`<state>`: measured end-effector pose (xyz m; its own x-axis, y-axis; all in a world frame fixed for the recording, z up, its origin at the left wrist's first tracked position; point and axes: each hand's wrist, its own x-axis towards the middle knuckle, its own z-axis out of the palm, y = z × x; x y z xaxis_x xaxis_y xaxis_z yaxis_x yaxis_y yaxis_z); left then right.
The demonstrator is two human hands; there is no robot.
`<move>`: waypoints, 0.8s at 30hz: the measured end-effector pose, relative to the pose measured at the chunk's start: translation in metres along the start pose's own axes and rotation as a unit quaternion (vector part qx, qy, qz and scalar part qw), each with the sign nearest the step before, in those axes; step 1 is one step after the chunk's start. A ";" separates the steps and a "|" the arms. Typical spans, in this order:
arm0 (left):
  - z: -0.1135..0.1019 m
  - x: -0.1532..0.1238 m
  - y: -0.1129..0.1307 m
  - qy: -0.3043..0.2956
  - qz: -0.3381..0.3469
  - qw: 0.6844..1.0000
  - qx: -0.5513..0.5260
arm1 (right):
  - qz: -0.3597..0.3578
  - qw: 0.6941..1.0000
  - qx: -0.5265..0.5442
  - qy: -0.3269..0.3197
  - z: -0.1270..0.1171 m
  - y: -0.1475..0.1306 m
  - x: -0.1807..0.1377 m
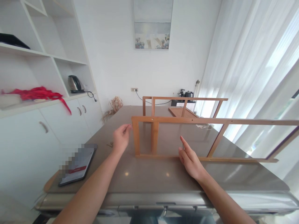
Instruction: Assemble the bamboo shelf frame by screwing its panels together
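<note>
A ladder-like light wooden frame [154, 137] lies along the table, its near side facing me. At its left end, my left hand [121, 138] pinches with thumb and forefinger right beside the upper corner. Whatever is in that pinch is too small to make out. My right hand [190, 160] is at the lower near rail, with the forefinger stretched out and the other fingers curled. A thin dark bit shows between its forefinger and thumb; I cannot tell what it is.
A tablet [78, 169] lies on the table [144, 180] at the left, with small metal pieces [111, 144] beyond it. Behind the frame are a flat wooden panel [178, 111] and white scraps [203, 127]. Straw-like packing [115, 105] sits by the far left corner.
</note>
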<state>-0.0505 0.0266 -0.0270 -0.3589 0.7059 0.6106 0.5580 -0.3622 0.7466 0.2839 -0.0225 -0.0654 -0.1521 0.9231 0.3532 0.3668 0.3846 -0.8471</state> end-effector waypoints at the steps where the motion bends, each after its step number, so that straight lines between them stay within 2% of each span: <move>1: -0.005 0.001 0.009 0.036 -0.002 0.999 -0.009 | 0.002 1.000 0.003 -0.006 0.000 -0.001 0.000; 3: -0.016 0.000 0.029 0.112 -0.001 0.993 -0.031 | 0.002 1.000 0.005 -0.016 0.000 -0.003 -0.001; 5: -0.027 -0.007 0.053 0.189 0.038 0.976 -0.105 | -0.007 1.000 0.012 -0.018 0.000 -0.006 -0.003; 7: -0.036 -0.019 0.077 0.211 0.076 0.965 -0.139 | -0.017 0.999 0.032 -0.016 0.001 -0.006 -0.004; 9: -0.039 -0.036 0.098 0.182 0.098 0.969 -0.137 | -0.026 0.998 0.057 -0.014 0.003 -0.004 -0.003; 12: -0.037 -0.060 0.120 0.062 0.132 0.981 -0.131 | -0.036 0.995 0.097 -0.011 0.005 -0.003 0.001; 15: -0.031 -0.074 0.130 -0.033 0.181 0.976 -0.115 | -0.034 0.990 0.135 -0.017 0.005 -0.012 0.002; 17: -0.027 -0.077 0.133 -0.075 0.208 0.969 -0.110 | -0.029 0.990 0.136 -0.024 0.004 -0.028 -0.001; 21: -0.024 -0.072 0.139 -0.114 0.271 0.950 -0.102 | -0.035 0.992 0.118 -0.038 0.003 -0.078 -0.011; 24: -0.025 -0.062 0.145 -0.141 0.345 0.926 -0.070 | -0.087 0.990 0.088 -0.064 0.005 -0.114 -0.011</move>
<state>0.0333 -0.0850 0.0500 0.2660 0.4013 0.8765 0.4718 -0.8471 0.2447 0.2385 -0.0762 0.0257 -0.3187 0.8309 0.4561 0.1616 0.5217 -0.8377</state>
